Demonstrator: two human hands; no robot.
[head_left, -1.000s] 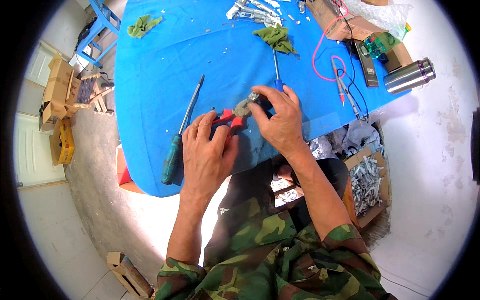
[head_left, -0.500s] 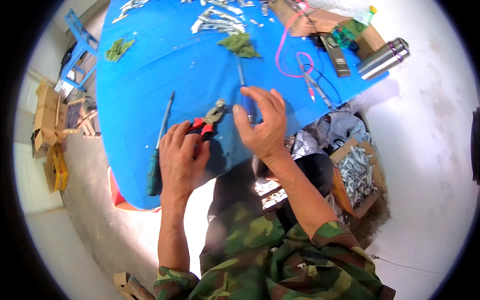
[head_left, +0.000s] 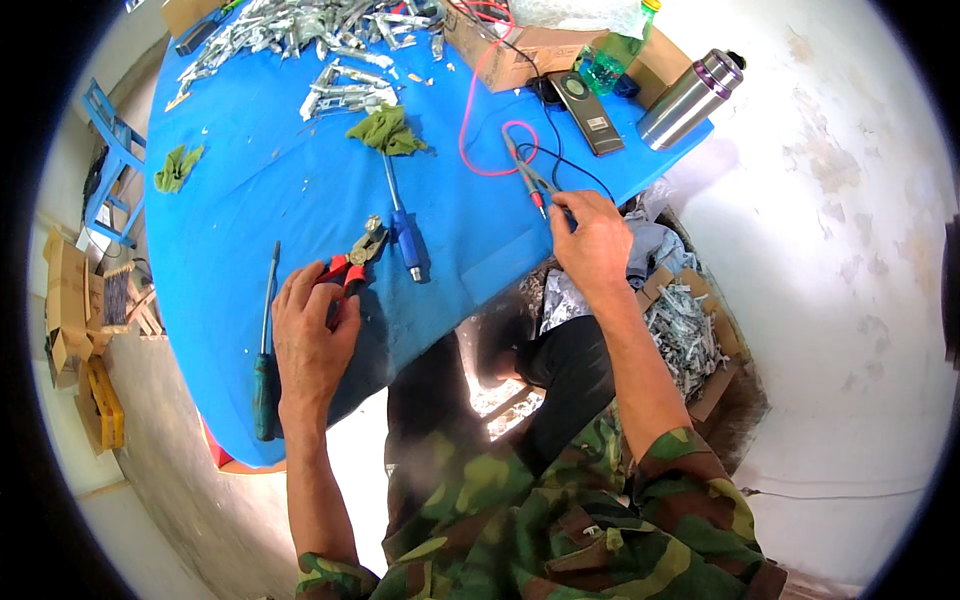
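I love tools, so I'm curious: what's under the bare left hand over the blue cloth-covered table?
Under the bare left hand are metal pliers with red handles: their head and part of the handles stick out. The handles' ends and anything else under the palm are covered.

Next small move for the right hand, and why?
Probably close the right hand on the near end of the slim grey tool: its thumb and forefinger are right by that end, nothing else shows in its grasp, and the left hand is occupied with the red-handled pliers. Whether the fingers touch the tool is hard to tell.
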